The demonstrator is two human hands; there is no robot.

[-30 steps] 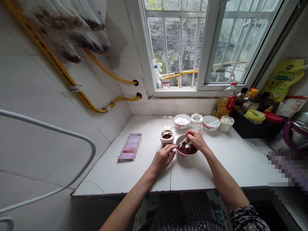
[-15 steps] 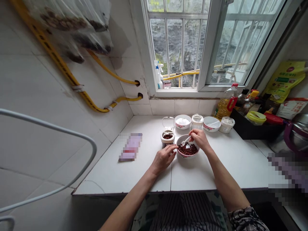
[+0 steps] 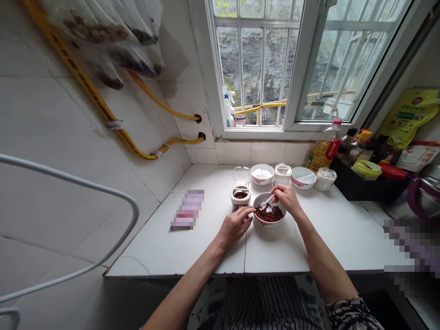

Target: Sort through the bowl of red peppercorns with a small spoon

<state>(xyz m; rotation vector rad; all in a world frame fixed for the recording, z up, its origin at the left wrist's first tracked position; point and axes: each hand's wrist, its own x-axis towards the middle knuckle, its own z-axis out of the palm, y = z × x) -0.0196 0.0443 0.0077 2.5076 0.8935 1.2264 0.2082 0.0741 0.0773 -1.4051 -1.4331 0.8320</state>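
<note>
Fingers [image 3: 277, 189] of my right hand [image 3: 288, 201] are closed in a pinch on the white spoon [image 3: 268, 200], near the upper end of its handle. From over here I see it slanting over the flowered bowl [image 3: 269, 224], scoop end down by the dark red grains [image 3: 274, 215]. I judge the spoon very light and fairly stiff, probably plastic; its slim handle could roll under a loose pinch, so the upper handle seems the right place to hold it. The bowl looks hard, smooth and breakable, best steadied at the rim. Its grains look dry and loose, ready to scatter if it were jolted.

My left hand [image 3: 233, 227] is palm down, fingertips at the bowl's left rim; whether they pinch or only touch it, I cannot tell. The bowl stands upright on the white table [image 3: 275, 254], just beside the open jar [image 3: 240, 200]. Both forearms reach forward and converge on it, the right wrist higher, its hand angled inward above the rim.
</note>
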